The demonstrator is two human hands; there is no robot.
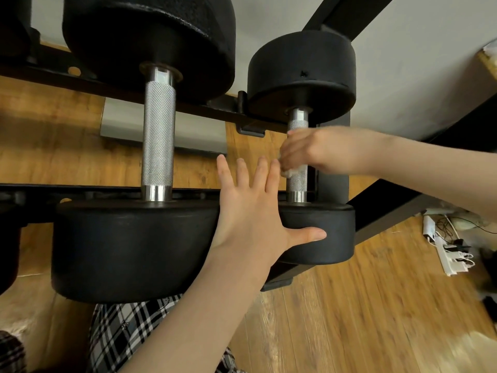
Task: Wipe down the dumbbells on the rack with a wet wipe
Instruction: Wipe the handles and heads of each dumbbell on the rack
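White wet wipe (pixel 291 172) sat clamped in the right hand (pixel 317 152) around the smaller dumbbell's knurled handle (pixel 298 181) on the rack (pixel 80 188); left hand (pixel 252 211), fingers spread, braced its near head (pixel 328 232).

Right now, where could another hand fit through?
The gap around the big dumbbell's handle, between its two heads, is free. The small dumbbell's handle is crowded: right hand wiping, left hand braced beside.
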